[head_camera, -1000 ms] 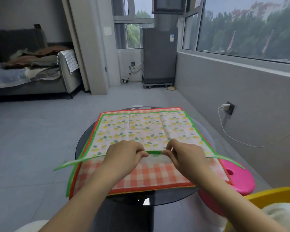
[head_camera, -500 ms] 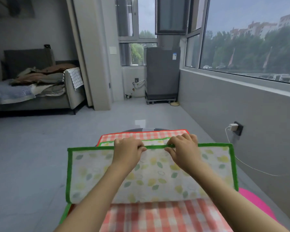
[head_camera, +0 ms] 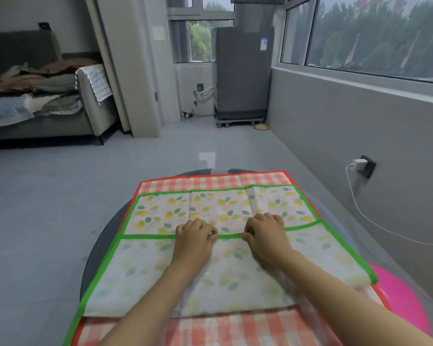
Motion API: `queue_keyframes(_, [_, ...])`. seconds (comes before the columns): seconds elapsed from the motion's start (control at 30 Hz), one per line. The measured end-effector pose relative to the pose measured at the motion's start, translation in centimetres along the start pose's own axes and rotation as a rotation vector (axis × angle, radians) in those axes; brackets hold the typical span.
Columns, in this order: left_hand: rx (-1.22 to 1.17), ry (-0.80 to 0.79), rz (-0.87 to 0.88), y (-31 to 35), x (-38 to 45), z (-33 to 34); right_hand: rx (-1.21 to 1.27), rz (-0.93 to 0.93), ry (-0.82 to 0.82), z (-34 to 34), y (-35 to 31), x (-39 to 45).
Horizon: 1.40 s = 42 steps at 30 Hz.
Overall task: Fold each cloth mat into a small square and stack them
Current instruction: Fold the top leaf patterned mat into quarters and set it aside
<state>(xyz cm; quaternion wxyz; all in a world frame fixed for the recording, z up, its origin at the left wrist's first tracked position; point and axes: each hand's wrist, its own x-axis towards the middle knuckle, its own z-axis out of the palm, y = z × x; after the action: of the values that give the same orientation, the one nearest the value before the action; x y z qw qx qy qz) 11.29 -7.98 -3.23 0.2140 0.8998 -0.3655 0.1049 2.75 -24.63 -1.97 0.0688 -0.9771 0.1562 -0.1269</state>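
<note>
While the lemon-print mat (head_camera: 220, 208) is spread over a red checked mat (head_camera: 215, 182) on the round dark table (head_camera: 103, 245), its near half is seen doubled forward, the green hem lying across the middle. On the left, that hem is pinched by the curled fingers of the left hand (head_camera: 194, 237); further right, the same hem is pinched by the right hand (head_camera: 265, 232). Thin, limp and light cloth is judged here, likely to sag and slide, so it is best taken at the stitched hem or corners. At the far right, a pink stool (head_camera: 400, 298) is partly seen.
</note>
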Motion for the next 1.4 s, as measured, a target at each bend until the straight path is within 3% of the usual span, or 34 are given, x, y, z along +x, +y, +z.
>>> queue_keyframes(0.17, [0.029,0.091,0.064,0.4,-1.0,-0.4,-0.052,-0.042,0.078,0.5,-0.2,-0.7])
queue_keyframes(0.33, [0.082,-0.345,-0.087,2.5,-4.0,-0.7,-0.032,-0.044,0.147,1.3,-1.0,-1.8])
queue_keyframes(0.4, [0.115,-0.392,-0.097,2.6,-4.5,-0.3,-0.004,-0.063,0.166,1.3,-1.7,-3.0])
queue_keyframes(0.53, [0.156,-0.372,-0.088,2.6,-4.9,-0.1,0.115,-0.071,-0.068,1.2,-2.4,-6.1])
queue_keyframes(0.63, [0.162,-0.372,-0.090,2.5,-4.9,0.0,0.081,-0.032,-0.147,1.4,-0.7,-7.3])
queue_keyframes(0.9, [0.157,-0.394,-0.102,2.6,-5.0,-0.3,-0.044,0.195,-0.219,-1.6,7.3,-8.1])
queue_keyframes(1.13, [0.151,-0.396,-0.107,2.8,-5.0,-0.5,-0.066,0.226,-0.236,-1.9,6.5,-7.4])
queue_keyframes(1.27, [0.165,-0.396,-0.112,2.8,-4.9,-0.5,0.030,0.071,-0.162,-1.6,2.2,-5.5])
queue_keyframes(1.4, [0.170,-0.378,-0.107,2.9,-4.7,-0.4,0.067,-0.080,-0.211,0.2,-1.5,-3.9])
